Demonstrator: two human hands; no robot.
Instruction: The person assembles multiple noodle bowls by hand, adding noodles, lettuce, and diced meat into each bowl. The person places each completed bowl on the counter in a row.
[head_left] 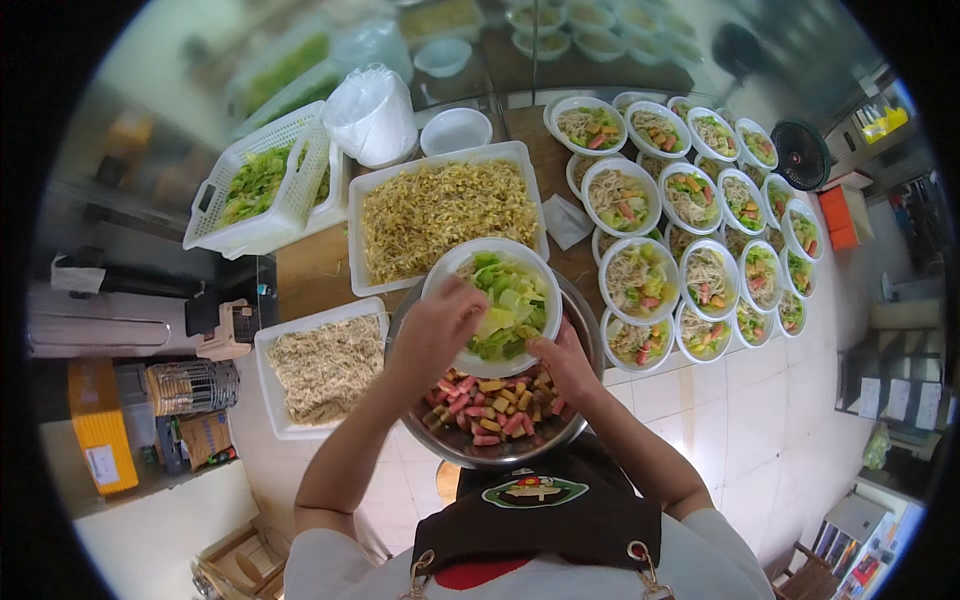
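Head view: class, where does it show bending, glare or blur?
In the head view, straight edges bow toward the picture's rim; in the head view, the floor tiles shine with pale glare; also in the head view, the left hand looks slightly blurred, the lettuce sharper.

held bowl (553, 304): smooth, glossy plastic | basin (490, 453): shiny metal | tabletop (312, 272): wood | apron (612, 516): matt cloth

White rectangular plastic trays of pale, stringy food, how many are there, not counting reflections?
2. The white rectangular plastic tray of yellowish strands lies beyond the left hand; the white rectangular plastic tray of beige strands lies nearer, further left. Others may be hidden.
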